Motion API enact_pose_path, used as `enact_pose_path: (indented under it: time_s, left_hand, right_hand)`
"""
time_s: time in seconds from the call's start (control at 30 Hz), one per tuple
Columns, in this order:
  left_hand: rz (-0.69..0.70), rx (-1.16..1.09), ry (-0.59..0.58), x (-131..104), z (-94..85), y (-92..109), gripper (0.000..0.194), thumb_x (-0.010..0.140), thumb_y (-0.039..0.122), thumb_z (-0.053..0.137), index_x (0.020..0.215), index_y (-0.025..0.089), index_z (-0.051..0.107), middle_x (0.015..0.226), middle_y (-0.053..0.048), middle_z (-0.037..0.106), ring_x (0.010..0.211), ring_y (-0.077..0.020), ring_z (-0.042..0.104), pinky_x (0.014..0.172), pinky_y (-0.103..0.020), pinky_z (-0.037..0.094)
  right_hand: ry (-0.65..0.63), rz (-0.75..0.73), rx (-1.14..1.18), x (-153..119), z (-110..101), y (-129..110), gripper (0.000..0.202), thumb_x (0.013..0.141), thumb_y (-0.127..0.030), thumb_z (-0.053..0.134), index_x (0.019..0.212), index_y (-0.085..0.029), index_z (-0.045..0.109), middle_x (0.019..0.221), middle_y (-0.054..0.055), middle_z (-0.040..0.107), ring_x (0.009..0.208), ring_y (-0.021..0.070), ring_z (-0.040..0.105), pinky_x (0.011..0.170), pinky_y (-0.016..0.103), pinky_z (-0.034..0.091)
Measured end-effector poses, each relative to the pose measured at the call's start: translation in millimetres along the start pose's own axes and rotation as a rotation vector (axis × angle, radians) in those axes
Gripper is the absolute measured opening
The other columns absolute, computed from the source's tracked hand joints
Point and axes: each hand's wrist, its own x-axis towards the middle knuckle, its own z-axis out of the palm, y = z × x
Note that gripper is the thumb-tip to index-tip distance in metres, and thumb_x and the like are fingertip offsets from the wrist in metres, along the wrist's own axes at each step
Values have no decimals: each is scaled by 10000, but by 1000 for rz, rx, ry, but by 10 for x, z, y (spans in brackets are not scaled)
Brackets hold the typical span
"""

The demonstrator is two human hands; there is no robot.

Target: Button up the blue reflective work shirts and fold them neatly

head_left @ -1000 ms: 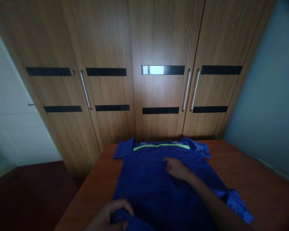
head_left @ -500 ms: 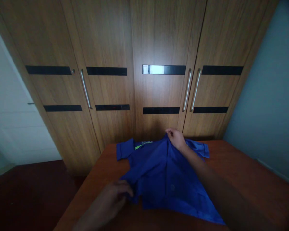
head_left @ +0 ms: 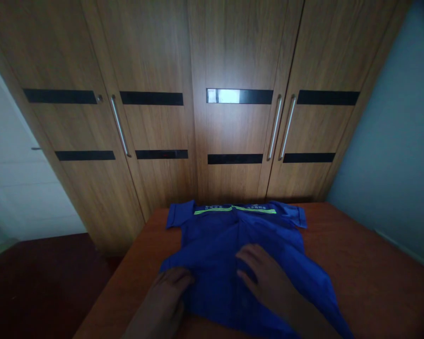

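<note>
A blue short-sleeved shirt (head_left: 212,254) lies spread on the reddish-brown table, its sleeves toward the wardrobe. Bright yellow-green stripes and pale lettering cross its upper part, and a fold runs down its middle. At the shirt's lower left edge, my left hand (head_left: 169,292) is closed with the cloth at its curled fingers; the thumb is partly blurred. My right hand (head_left: 263,278) rests on or just above the middle of the shirt, fingers apart and holding nothing. My right forearm hides part of the lower right of the shirt.
The wooden table top (head_left: 367,263) extends to both sides of the shirt. Behind it stands a tall wooden wardrobe (head_left: 229,132) with black strips and metal handles. A pale wall (head_left: 392,132) is at right, a white door (head_left: 17,183) at left, above dark red floor (head_left: 49,278).
My right hand has let go of the raised cloth near the collar and come back toward me. The shirt's upper part now lies flatter, showing both stripes. My left hand stays near the left edge.
</note>
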Motion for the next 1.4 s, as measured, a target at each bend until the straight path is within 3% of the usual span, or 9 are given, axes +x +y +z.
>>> enact_pose_path:
  time_s: [0.17, 0.33, 0.43, 0.53, 0.7, 0.9, 1.0, 1.2, 1.4]
  left_hand:
    - [113, -286, -38, 46, 290, 329, 468, 715, -1, 400, 1009, 260, 654, 1051, -5, 660, 969, -149, 595, 848, -235, 428]
    - [108, -432, -63, 181, 566, 535, 378, 709, 10, 419, 880, 226, 678, 888, 2, 689, 799, -128, 615, 706, -201, 422]
    - [56, -498, -64, 237, 651, 575, 368, 687, 15, 429, 856, 217, 686, 863, -6, 697, 806, -142, 618, 722, -217, 424]
    - [-10, -602, -108, 250, 787, 580, 316, 723, 60, 443, 851, 208, 691, 833, -19, 703, 776, -155, 626, 699, -231, 437]
    - [-60, -829, -98, 276, 1012, 656, 249, 836, 347, 522, 945, 181, 672, 852, -64, 690, 751, -178, 625, 671, -257, 463]
    - [-304, -1133, 0, 449, 950, 764, 541, 730, 645, 554, 864, 128, 640, 738, -81, 649, 685, -195, 612, 561, -261, 453]
    - [-364, -1082, 63, 498, 905, 760, 482, 710, 602, 598, 827, 137, 641, 706, -66, 652, 647, -185, 592, 582, -272, 449]
    - [-321, -976, 96, 509, 890, 745, 285, 748, 456, 546, 702, 180, 600, 635, -9, 595, 590, -163, 541, 560, -266, 413]
    - [-314, -917, 114, 495, 936, 709, 299, 787, 384, 456, 588, 196, 575, 565, -9, 546, 625, -176, 538, 604, -275, 416]
  right_hand:
    - [-208, -7, -41, -523, 192, -173, 555, 706, -263, 719, 1232, -277, 541, 1224, 74, 575, 1105, 297, 538, 942, 453, 456]
    - [-203, 97, 84, -509, 211, -73, 382, 748, -116, 611, 1095, -275, 626, 1084, 31, 631, 1008, 212, 587, 890, 347, 475]
    - [-109, 134, 227, -416, 197, -28, 254, 827, -124, 513, 972, -259, 673, 942, 16, 660, 899, 167, 618, 831, 289, 486]
    - [85, 223, 345, -337, 236, -8, 213, 878, -199, 480, 921, -230, 686, 875, 35, 660, 833, 171, 627, 778, 282, 497]
    - [289, 332, 440, -269, 318, -89, 218, 900, -294, 485, 880, -225, 691, 804, 34, 647, 764, 174, 623, 704, 267, 492]
    - [285, 310, 526, -275, 294, -248, 264, 922, -316, 450, 870, -231, 695, 767, 26, 644, 723, 163, 620, 668, 241, 488]
    - [273, 299, 519, -294, 287, -251, 237, 909, -302, 469, 890, -225, 693, 786, 33, 655, 733, 165, 628, 681, 244, 497]
    - [271, 266, 434, -317, 339, -209, 214, 897, -265, 469, 899, -229, 679, 797, 36, 661, 738, 168, 636, 688, 256, 511]
    - [290, 207, 281, -322, 421, -209, 183, 888, -230, 461, 875, -239, 643, 824, 40, 657, 782, 179, 631, 720, 284, 510]
